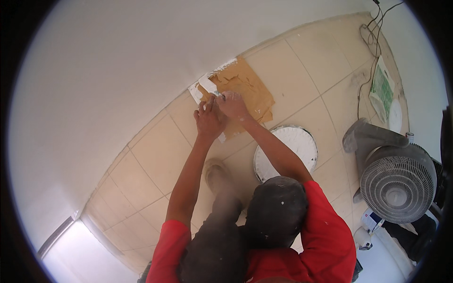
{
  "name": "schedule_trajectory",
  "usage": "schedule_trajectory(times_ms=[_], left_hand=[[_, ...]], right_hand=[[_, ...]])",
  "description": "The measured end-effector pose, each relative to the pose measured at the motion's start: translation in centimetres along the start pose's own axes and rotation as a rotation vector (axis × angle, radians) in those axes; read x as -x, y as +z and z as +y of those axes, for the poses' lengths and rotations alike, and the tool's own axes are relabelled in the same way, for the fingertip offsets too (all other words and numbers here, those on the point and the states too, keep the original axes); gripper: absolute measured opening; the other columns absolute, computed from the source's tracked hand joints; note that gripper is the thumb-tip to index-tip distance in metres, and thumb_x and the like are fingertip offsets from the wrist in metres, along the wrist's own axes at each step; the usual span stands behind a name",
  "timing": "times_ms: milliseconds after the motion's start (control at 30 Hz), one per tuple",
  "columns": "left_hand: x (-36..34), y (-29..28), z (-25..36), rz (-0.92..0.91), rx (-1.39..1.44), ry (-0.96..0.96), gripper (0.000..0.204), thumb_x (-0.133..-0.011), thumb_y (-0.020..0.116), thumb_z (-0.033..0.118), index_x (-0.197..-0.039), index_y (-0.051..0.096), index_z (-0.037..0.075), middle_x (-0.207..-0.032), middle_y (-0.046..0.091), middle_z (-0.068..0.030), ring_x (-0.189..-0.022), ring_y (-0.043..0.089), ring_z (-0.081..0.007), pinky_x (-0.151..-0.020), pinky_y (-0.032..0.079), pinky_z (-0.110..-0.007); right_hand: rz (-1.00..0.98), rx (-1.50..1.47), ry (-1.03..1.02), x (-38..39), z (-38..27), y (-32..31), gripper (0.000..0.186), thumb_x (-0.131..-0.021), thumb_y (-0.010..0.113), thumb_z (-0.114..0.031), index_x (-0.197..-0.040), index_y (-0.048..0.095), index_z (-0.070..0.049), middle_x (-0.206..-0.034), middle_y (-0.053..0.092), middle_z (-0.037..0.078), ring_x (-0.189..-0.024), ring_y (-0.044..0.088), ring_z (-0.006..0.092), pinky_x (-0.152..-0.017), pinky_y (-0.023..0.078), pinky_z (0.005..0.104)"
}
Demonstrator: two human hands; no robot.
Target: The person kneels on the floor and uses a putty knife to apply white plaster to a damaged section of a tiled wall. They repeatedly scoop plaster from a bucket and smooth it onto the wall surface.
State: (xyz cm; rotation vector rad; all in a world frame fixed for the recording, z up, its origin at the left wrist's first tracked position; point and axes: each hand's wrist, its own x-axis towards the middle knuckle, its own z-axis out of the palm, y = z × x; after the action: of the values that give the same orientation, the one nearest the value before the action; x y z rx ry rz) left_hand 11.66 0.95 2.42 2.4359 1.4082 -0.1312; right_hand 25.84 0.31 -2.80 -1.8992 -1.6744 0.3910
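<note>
My right hand (232, 104) is closed around a flat, white-coated hand tool (207, 85); whether it is a brush or a putty knife is unclear. The tool's wide end points at the foot of the wall, over the crumpled brown paper (245, 87). White smears lie along the paper's wall side. Close beside it, my left hand (210, 121) has its fingers stretched toward the tool, seemingly resting on the paper's edge. Its thumb side is partly hidden by the right hand. Under my right forearm sits a round white lid or tub (289, 150) with a dark, smeared rim.
A pale wall (127, 61) meets the beige tiled floor (160, 146) along the left. On the right stand a grey fan (396, 188), a green and white bag (382, 89) and a loose cable (361, 89). My shoe (214, 175) is planted below my hands.
</note>
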Motion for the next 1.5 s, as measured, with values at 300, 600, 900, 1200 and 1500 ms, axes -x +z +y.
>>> schedule_trajectory(times_ms=[300, 600, 900, 1200, 1500], left_hand=[[0.2, -0.1, -0.2, -0.012, 0.049, -0.026, 0.074, -0.092, 0.066, 0.044, -0.156, 0.047, 0.012, -0.167, 0.037, -0.0034, -0.149, 0.034, -0.0343, -0.117, 0.028, -0.06], [-0.1, -0.6, 0.4, -0.097, 0.003, -0.055, 0.074, -0.091, 0.065, 0.044, -0.156, 0.048, 0.013, -0.165, 0.04, -0.0067, -0.15, 0.033, -0.0358, -0.116, 0.028, -0.06], [0.2, 0.3, 0.0, 0.003, 0.043, -0.032, 0.075, -0.091, 0.066, 0.044, -0.156, 0.047, 0.013, -0.166, 0.04, -0.0046, -0.148, 0.034, -0.0378, -0.115, 0.029, -0.06], [0.2, -0.3, 0.2, -0.097, 0.007, -0.079, 0.076, -0.089, 0.067, 0.042, -0.156, 0.046, 0.012, -0.163, 0.044, -0.0077, -0.147, 0.037, -0.0381, -0.115, 0.029, -0.058], [-0.1, -0.3, 0.6, -0.043, 0.061, -0.061, 0.078, -0.09, 0.066, 0.044, -0.158, 0.044, 0.014, -0.168, 0.038, -0.0025, -0.148, 0.035, -0.0379, -0.116, 0.028, -0.057]], right_hand=[[0.053, -0.109, 0.329, -0.3, 3.2, -5.4, 0.033, -0.096, 0.059, -0.031, -0.101, 0.069, 0.0, -0.087, 0.068, 0.025, -0.092, 0.066, 0.0452, -0.083, 0.051, 0.055], [0.023, -0.011, -0.08, 1.0, -1.9, -1.0, 0.024, -0.096, 0.061, -0.025, -0.1, 0.067, -0.003, -0.096, 0.069, 0.019, -0.086, 0.07, 0.0383, -0.08, 0.054, 0.0548], [-0.095, -0.309, 0.597, -1.2, 0.5, -3.8, 0.037, -0.098, 0.058, -0.034, -0.106, 0.071, 0.0, -0.099, 0.071, 0.025, -0.099, 0.066, 0.0448, -0.096, 0.049, 0.0547], [-0.119, -0.079, 0.094, -0.8, -4.6, -0.5, 0.03, -0.099, 0.06, -0.028, -0.1, 0.069, 0.0, -0.1, 0.07, 0.022, -0.098, 0.068, 0.0419, -0.079, 0.055, 0.0508], [-0.028, 0.415, -0.016, -0.6, 1.1, -2.2, 0.014, -0.092, 0.066, -0.017, -0.099, 0.07, -0.005, -0.096, 0.069, 0.016, -0.093, 0.072, 0.0343, -0.072, 0.056, 0.0492]])
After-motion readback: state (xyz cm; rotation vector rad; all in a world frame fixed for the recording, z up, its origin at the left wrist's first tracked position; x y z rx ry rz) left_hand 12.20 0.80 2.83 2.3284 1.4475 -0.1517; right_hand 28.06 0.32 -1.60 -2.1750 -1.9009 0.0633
